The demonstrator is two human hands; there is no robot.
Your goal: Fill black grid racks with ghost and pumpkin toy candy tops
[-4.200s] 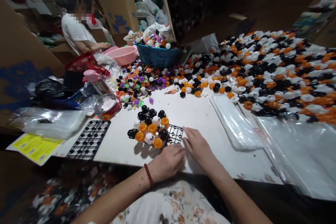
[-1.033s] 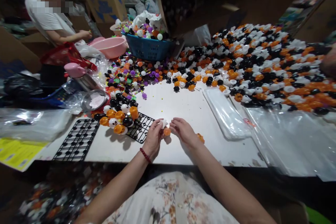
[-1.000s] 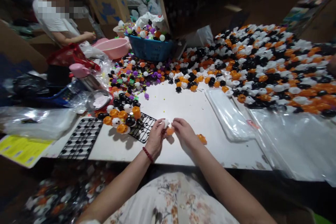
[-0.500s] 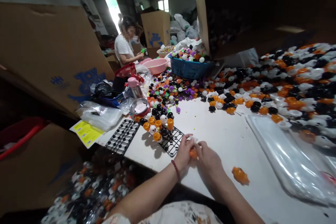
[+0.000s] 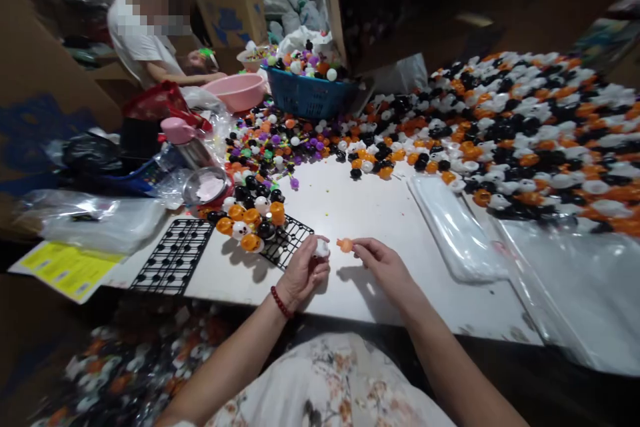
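Note:
My left hand [image 5: 303,270], with a dark red bead bracelet at the wrist, is closed around a small white plastic piece [image 5: 321,248]. Facing it, my right hand [image 5: 383,263] pinches a small orange plastic piece [image 5: 345,245] between thumb and fingertips. A short gap separates the two pieces above the white table [image 5: 345,197]. Left of my hands, a black grid rack [image 5: 287,245] carries a cluster of orange, white and black round heads [image 5: 251,242]. Some of the heads have faces, and part of the rack is uncovered.
Another black grid [image 5: 173,257] lies farther left. Loose coloured pieces [image 5: 280,140] spread behind, and a big pile [image 5: 525,127] fills the right. Clear plastic bags [image 5: 455,230] lie at right. Behind stand a blue basket [image 5: 310,93], pink basin [image 5: 237,92] and a seated person [image 5: 145,47].
My hands, earlier close together around white and orange pieces, have moved apart, one piece in each. The view has shifted rightward. The loose orange piece by my right arm no longer shows.

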